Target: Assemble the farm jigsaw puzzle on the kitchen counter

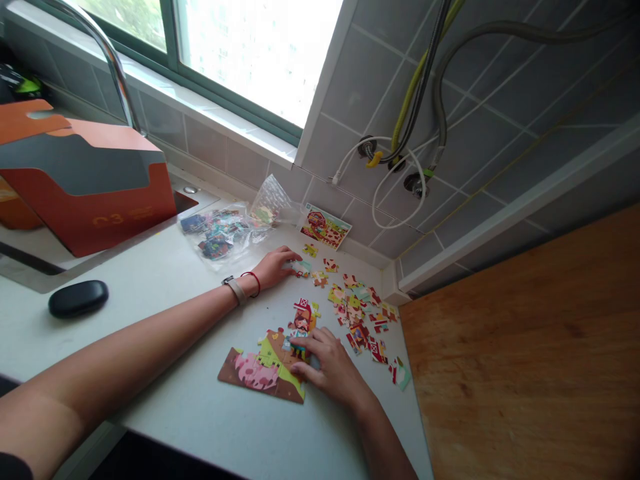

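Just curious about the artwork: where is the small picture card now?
The picture card is near the head view's centre, by the tiled wall, beyond the left hand and right of the plastic packaging.

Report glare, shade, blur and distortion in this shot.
Head view, light: window nearly white, plastic bag glinting, below the counter almost black. Head view, focus: loose pieces slightly soft. Head view, shape: left arm looks stretched toward the corner, as through a wide lens.
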The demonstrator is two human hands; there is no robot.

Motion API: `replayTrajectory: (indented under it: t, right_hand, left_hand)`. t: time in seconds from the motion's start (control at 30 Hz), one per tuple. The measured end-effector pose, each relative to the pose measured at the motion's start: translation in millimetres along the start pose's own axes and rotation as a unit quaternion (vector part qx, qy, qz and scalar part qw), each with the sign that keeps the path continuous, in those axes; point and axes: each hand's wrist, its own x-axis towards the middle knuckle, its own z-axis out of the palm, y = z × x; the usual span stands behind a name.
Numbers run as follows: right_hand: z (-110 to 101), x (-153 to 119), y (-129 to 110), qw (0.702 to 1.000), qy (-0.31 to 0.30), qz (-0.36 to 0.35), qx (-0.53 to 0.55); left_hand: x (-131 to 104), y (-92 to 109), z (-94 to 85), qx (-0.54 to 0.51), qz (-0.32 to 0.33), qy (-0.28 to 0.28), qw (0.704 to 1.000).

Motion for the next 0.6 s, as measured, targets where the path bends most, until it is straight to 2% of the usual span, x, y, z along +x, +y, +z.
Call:
replayTrajectory:
  t: [0.2,0.4,0.5,0.6]
  right_hand:
    - [10,4,7,0.998,0.052,-0.021,0.037]
    - [8,3,13,0.994,0.063,-0.026,0.083]
    - [8,4,14,0.993,0.070,-0.031,0.093]
    - [7,5,16,0.988,0.105,-0.039,0.108]
  left_hand:
    - [-1,0,-3.0,-0.070,-0.023,0.034,0.997]
    - [0,1,-5.4,-0.128,-0.053,0.072,0.988]
    - [0,6,-7.9,-0.166,-0.060,0.067,0.982]
    - [-2,17,-10.5,-0.211,-0.063,0.039,0.975]
